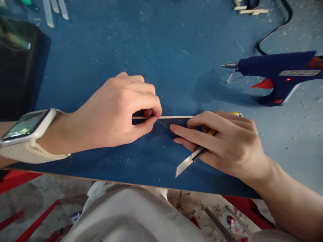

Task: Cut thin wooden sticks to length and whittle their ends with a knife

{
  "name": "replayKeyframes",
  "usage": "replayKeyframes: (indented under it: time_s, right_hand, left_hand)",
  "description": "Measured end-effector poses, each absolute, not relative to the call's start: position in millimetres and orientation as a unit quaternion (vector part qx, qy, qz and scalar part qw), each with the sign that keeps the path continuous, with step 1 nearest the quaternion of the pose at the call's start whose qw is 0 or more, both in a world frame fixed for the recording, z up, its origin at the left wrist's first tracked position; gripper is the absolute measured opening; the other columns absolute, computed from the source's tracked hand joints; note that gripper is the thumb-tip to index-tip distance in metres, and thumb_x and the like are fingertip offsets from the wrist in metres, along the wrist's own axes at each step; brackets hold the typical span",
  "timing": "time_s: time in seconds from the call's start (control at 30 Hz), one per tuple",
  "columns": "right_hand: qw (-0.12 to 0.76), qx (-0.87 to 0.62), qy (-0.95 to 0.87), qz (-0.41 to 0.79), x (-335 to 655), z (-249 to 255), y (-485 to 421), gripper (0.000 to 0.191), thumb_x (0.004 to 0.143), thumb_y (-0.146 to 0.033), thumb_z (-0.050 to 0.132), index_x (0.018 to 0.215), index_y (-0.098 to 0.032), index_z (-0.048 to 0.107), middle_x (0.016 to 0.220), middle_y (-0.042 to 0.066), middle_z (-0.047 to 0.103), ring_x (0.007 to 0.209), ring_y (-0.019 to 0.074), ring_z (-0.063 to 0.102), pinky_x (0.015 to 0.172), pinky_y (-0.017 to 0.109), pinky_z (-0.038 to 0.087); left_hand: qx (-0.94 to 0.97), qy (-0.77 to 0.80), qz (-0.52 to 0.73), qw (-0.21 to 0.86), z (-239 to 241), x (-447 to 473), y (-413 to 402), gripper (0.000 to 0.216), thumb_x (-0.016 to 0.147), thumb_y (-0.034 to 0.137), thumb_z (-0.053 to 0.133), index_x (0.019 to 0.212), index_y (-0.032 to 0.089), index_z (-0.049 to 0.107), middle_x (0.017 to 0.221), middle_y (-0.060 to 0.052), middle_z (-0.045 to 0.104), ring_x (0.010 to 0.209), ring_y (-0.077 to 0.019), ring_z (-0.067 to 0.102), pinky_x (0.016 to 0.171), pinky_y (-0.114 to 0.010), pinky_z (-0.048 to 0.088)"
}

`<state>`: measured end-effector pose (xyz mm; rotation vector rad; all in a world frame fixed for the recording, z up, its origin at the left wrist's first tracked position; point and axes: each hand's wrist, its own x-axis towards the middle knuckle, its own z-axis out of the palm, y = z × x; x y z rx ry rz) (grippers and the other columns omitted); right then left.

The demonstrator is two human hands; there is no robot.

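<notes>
My left hand (126, 109) is closed in a pinch, thumb and forefinger on a thin pale stick (176, 117) that runs level from left to right. A utility knife (185, 165) is tucked in my right hand (224, 141), its bare blade pointing down and left, and part of its yellow and dark handle shows between the fingers. The right fingertips meet the stick's right stretch, where its end is hidden. Under the stick, between both hands, lies a small dark patch with a fine bright line; I cannot make out what it is.
A blue glue gun (267, 72) with a red trigger and lit red light stands at right, its black cord (275, 30) behind. Pale sticks (253, 11) lie far right, glue sticks (48, 13) far left. A black box-like object (17, 70) borders the left of the blue table (101, 50).
</notes>
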<state>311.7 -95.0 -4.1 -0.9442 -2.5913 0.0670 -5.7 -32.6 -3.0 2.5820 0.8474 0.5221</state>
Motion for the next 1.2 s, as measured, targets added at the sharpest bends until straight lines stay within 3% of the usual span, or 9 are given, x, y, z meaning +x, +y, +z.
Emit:
replayKeyframes:
  time_s: [0.53,0.8,1.0,1.2]
  right_hand:
    - [0.175,-0.348,-0.920,0.033,314.5,-7.3,-97.5,0.018,0.123,-0.032,0.088,0.138,-0.032,0.098,0.106,-0.002,0.085,0.073,0.0095,0.065,0.072,0.033,0.055]
    - [0.189,-0.350,-0.917,0.032,311.7,-5.4,-96.1,0.015,0.128,-0.033,0.083,0.132,-0.030,0.097,0.102,-0.001,0.084,0.070,0.0087,0.064,0.067,0.031,0.052]
    - [0.198,-0.341,-0.918,0.043,312.4,-7.3,-96.5,0.013,0.123,-0.031,0.089,0.133,-0.026,0.097,0.102,0.001,0.083,0.072,0.0096,0.065,0.067,0.032,0.050]
    - [0.188,-0.350,-0.917,0.033,311.8,-6.8,-96.3,0.011,0.126,-0.033,0.087,0.132,-0.030,0.096,0.102,-0.001,0.084,0.071,0.0087,0.063,0.067,0.031,0.050]
  left_hand:
    - [0.917,0.301,0.175,0.194,-1.3,-8.0,-32.0,0.033,0.125,0.020,0.063,0.100,0.026,0.083,0.100,0.004,0.089,0.094,-0.0168,0.076,0.092,-0.039,0.052]
    - [0.913,0.305,0.184,0.199,-4.2,-7.9,-31.6,0.035,0.126,0.024,0.062,0.098,0.027,0.081,0.098,0.004,0.088,0.093,-0.0175,0.077,0.092,-0.038,0.053]
    - [0.915,0.305,0.178,0.196,-2.2,-7.7,-31.1,0.034,0.125,0.022,0.063,0.099,0.026,0.084,0.100,0.004,0.089,0.094,-0.0165,0.077,0.091,-0.038,0.052]
    - [0.916,0.303,0.180,0.190,-1.2,-8.3,-32.3,0.035,0.128,0.023,0.062,0.104,0.026,0.087,0.103,0.003,0.090,0.095,-0.0162,0.076,0.093,-0.038,0.052]
